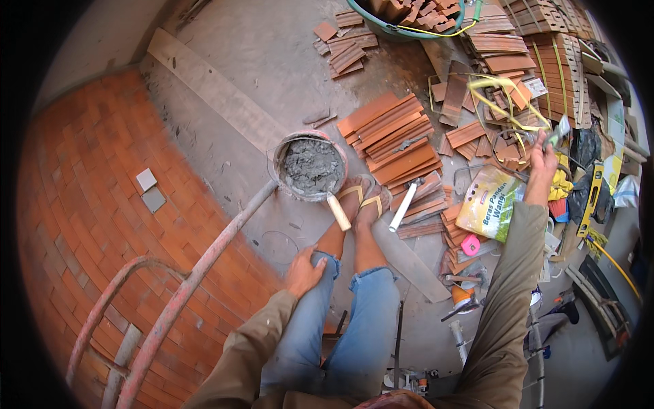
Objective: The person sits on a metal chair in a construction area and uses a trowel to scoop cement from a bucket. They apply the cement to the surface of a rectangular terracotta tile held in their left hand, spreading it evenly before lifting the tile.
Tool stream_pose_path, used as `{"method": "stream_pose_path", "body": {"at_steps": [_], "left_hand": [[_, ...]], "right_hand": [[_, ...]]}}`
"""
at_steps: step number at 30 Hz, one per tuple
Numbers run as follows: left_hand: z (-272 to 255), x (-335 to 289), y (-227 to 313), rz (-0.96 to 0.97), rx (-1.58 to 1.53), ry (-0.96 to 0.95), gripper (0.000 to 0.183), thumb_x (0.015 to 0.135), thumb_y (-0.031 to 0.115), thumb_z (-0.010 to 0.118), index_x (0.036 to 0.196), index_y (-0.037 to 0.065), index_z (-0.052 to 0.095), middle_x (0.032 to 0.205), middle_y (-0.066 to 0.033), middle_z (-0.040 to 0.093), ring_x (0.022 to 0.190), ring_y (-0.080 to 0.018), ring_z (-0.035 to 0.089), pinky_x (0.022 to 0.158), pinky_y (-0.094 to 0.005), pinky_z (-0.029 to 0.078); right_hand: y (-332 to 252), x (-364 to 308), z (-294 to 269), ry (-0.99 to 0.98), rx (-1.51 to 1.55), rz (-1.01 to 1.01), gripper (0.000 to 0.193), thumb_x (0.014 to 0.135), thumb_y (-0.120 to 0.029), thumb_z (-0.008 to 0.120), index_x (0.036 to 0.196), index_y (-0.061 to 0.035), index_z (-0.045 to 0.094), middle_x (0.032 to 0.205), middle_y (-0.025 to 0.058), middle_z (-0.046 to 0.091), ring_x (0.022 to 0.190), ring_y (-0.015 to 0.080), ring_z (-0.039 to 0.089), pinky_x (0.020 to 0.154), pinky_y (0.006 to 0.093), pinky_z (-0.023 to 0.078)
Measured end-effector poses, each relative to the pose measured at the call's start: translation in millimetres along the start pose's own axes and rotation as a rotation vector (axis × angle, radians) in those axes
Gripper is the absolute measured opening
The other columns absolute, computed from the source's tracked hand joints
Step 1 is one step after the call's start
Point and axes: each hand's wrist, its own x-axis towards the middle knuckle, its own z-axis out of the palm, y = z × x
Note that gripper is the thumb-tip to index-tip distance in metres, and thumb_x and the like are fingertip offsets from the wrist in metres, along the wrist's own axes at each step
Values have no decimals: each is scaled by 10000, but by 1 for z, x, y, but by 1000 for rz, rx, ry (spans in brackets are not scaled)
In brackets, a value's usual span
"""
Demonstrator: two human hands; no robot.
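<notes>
My left hand rests on my left knee with its fingers laid over the jeans, holding nothing. Off to the right, my right hand is stretched out and closed around a small greyish-green object, too blurred to name. Loose yellow strapping bands lie just beyond that hand, and a printed yellow and white plastic sack is beneath my forearm. In front of my feet stands a bucket of wet grey mortar. A tool's wooden handle juts over its near rim.
Terracotta strips are stacked ahead, with a white-handled hammer nearby. A green tub holds broken pieces. Red metal tubing crosses the laid floor at left. At right lie a pink tape measure and yellow spirit level.
</notes>
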Motion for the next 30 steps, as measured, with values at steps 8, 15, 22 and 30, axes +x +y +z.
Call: {"method": "stream_pose_path", "body": {"at_steps": [8,15,22,30], "left_hand": [[106,135,-24,-281,-718,-20,607,862,396,734,1212,-71,563,1119,-181,632,1055,-247,595,887,-393,474],[107,190,-5,-630,-1023,-51,268,860,167,677,1000,-30,561,826,-119,612,648,-222,622,534,-369,520],[15,145,-51,-462,-899,-195,181,827,112,591,959,18,510,734,-51,559,529,-147,558,457,-296,510],[-61,102,-94,-437,-879,-358,158,847,110,582,967,46,501,715,-22,551,510,-100,527,424,-259,478]], "right_hand": [[27,-256,14,-302,-342,120,548,823,30,575,1351,20,425,1265,198,564,1189,295,565,1054,422,454],[159,-402,-5,-72,-840,409,564,702,10,552,1250,-64,443,796,18,493,577,81,414,503,217,369],[302,-452,-74,-251,-1631,155,314,924,-299,637,1080,-35,570,841,112,616,784,217,616,687,341,484],[377,-352,-121,-518,-2065,-84,358,922,-228,594,1199,-1,574,1199,267,599,1146,435,548,965,458,437]]}}
